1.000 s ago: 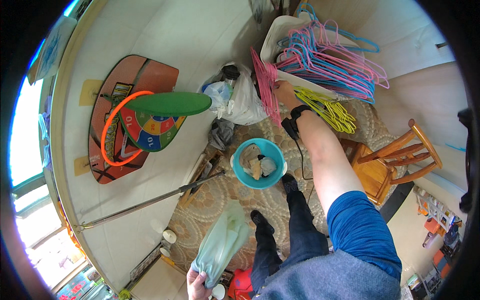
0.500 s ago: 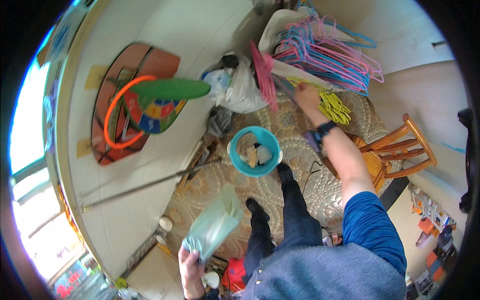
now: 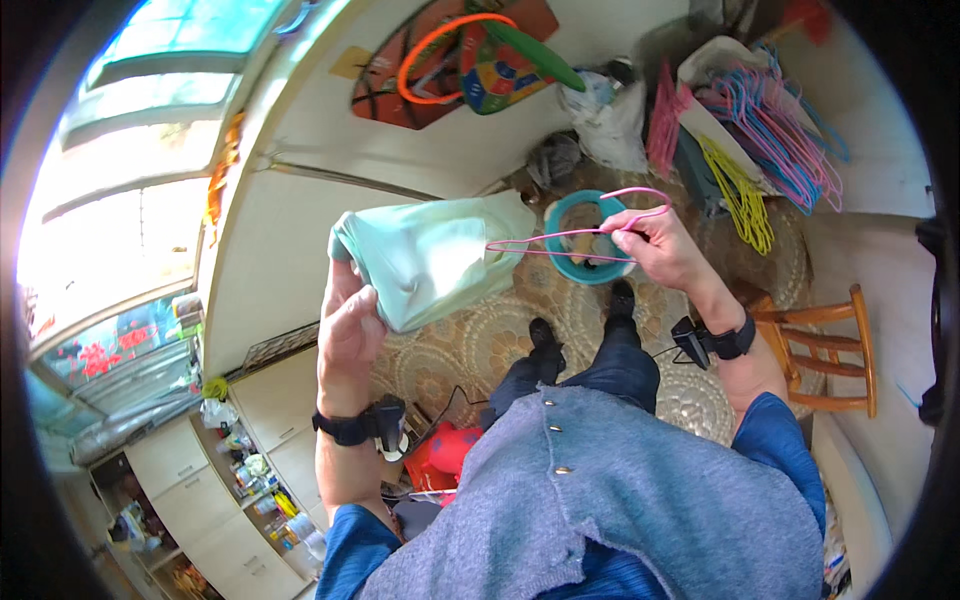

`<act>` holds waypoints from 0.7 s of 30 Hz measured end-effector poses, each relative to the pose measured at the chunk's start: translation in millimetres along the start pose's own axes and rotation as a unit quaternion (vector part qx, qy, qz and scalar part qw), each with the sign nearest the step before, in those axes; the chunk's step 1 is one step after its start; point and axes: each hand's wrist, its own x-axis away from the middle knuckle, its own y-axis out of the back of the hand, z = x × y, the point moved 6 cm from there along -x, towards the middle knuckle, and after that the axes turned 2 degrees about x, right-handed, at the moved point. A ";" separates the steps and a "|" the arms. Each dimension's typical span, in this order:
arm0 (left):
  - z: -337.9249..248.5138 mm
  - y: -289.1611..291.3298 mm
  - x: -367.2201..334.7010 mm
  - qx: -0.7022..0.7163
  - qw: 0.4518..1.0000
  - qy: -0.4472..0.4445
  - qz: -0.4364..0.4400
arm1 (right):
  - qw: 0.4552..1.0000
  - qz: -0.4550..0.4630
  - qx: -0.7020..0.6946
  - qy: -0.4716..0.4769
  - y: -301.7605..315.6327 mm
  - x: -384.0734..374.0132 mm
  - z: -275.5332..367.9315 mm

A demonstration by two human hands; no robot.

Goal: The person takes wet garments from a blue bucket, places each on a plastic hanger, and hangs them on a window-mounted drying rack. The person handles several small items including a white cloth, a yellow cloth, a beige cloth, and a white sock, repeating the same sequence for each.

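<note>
My left hand (image 3: 350, 315) grips a pale mint-green cloth garment (image 3: 430, 250) by its left edge, the thumb in front and other fingers partly behind the fabric. It is held up and spreads to the right; its exact kind I cannot tell. My right hand (image 3: 655, 245) is closed on a thin pink clothes hanger (image 3: 560, 235), near its hook. The hanger's far end reaches the garment's right part; whether it is inside the cloth I cannot tell. Below the hanger, a turquoise bucket (image 3: 560, 262) with a few cloth pieces stands on the floor.
Many pink and blue hangers (image 3: 770, 130) sit in a holder at the far right, with yellow hangers (image 3: 737, 195) beside them. A wooden chair (image 3: 830, 350) stands at right. White bags (image 3: 610, 125) lie by the wall, under a basketball hoop (image 3: 455, 60). Cabinets (image 3: 225, 520) line the lower left.
My right hand has come back from the hanger holder with a pink hanger. The left hand has lifted the green garment toward the middle. My view has turned.
</note>
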 end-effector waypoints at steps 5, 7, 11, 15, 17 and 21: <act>-65.5 -23.1 16.7 -0.040 0.997 -0.053 0.051 | 0.988 0.010 0.017 0.152 -52.0 -45.1 59.3; -84.4 -30.9 22.9 -0.077 0.993 -0.066 0.063 | 0.987 0.092 -0.071 0.107 -85.6 -63.3 72.9; -107.8 -36.5 33.7 -0.110 0.988 -0.091 0.065 | 0.962 0.148 -0.101 0.206 -150.0 -85.3 113.4; -127.8 -10.6 48.3 -0.139 0.987 -0.073 -0.036 | 0.956 0.105 -0.242 0.124 -163.7 -99.6 116.9; -145.1 12.1 55.1 -0.217 0.967 -0.036 -0.131 | 0.939 0.134 -0.297 0.109 -163.8 -101.9 120.9; -180.1 27.1 72.8 -0.527 0.810 -0.055 -0.251 | 0.924 0.182 -0.323 0.095 -164.4 -105.7 136.9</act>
